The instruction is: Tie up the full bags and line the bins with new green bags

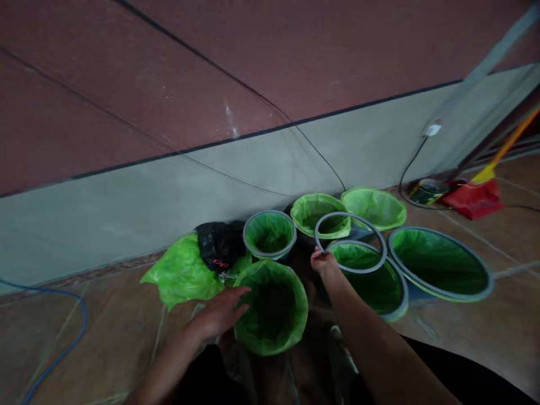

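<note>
My right hand (324, 261) is closed on the near left edge of a grey ring (365, 217), which it holds up over the lined bins. Beside the left rim of a bin with a green liner (297, 315), my left hand (225, 308) has its fingers apart and holds nothing. This nearest bin stands between my arms, its liner folded over the rim and no ring on it. Behind it is a smaller green-lined bin with a grey ring (270, 233). Under the held ring, another ringed bin (375, 287) is partly hidden by my right arm.
A green bag (181, 273) and a black bag (217, 244) lie against the wall at left. More lined bins (439, 264) stand at right. Beyond them are a red dustpan (475, 198) and a yellow broom (485, 173). A blue hose (84, 315) crosses the left floor.
</note>
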Demonstrator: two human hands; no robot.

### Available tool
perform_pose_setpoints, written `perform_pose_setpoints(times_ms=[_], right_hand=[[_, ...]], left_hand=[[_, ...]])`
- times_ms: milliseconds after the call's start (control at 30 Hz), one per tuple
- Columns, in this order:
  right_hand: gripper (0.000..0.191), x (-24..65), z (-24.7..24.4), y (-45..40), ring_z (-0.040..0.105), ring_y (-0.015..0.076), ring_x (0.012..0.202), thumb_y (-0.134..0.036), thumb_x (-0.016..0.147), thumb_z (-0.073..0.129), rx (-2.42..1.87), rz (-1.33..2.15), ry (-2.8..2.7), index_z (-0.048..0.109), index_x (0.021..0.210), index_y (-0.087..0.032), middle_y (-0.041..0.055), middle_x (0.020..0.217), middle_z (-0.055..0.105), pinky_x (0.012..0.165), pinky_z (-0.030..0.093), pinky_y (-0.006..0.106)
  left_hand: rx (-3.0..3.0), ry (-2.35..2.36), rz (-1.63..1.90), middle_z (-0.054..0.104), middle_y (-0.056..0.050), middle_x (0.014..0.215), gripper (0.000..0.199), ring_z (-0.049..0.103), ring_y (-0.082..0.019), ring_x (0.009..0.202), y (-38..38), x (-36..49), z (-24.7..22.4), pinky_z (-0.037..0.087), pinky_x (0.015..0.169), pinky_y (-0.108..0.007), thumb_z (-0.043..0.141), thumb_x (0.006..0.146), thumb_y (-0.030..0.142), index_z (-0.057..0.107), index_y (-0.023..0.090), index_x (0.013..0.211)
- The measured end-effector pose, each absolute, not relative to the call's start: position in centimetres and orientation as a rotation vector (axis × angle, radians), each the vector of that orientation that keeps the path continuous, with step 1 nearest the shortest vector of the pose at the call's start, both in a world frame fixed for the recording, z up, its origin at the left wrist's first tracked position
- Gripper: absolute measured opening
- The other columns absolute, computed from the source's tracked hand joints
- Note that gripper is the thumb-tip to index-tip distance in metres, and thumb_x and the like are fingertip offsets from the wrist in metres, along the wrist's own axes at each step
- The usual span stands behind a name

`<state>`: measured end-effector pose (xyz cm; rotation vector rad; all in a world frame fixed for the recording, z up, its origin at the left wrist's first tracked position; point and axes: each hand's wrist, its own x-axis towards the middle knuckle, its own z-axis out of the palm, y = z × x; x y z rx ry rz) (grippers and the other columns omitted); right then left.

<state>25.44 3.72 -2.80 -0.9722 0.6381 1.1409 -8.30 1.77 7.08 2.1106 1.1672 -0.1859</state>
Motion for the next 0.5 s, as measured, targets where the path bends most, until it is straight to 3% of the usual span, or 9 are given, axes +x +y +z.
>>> perform_pose_setpoints(times_ms=[167,333,500], right_hand=[[0.028,23.8,0.6,1.2,0.04,0.0035,0.035,-0.018,0.097,0.029,-1.081,1.161,0.49,0.048,0.076,-0.019,-0.0065,0.051,0.052,0.036,0.038,0.01],[0.022,16.7,2.3,-6.3,0.046,0.0075,0.037,-0.023,0.088,0.049,-1.224,1.398,0.252,0.057,0.069,-0.015,0.001,0.051,0.058,0.036,0.038,0.017],[0.038,13.4,1.1,-11.4,0.041,0.0073,0.034,-0.034,0.087,0.049,-1.677,1.539,-0.287,0.052,0.053,-0.016,0.0006,0.045,0.053,0.034,0.031,0.018]], left_hand=[[1.988,1.263,0.025,0.067,-0.009,0.121,0.046,0.064,-0.023,0.103,0.9,-8.9,8.4,0.048,0.092,-0.035,0.052,0.085,0.04,0.058,0.02,0.126],[1.435,1.492,0.576,0.068,-0.01,0.119,0.049,0.065,-0.022,0.104,1.1,-9.6,7.5,0.051,0.087,-0.033,0.047,0.089,0.051,0.057,0.018,0.124],[0.842,1.346,0.796,0.069,-0.014,0.112,0.063,0.069,-0.019,0.088,0.9,-10.0,6.2,0.054,0.072,-0.031,0.032,0.091,0.062,0.051,0.015,0.128]])
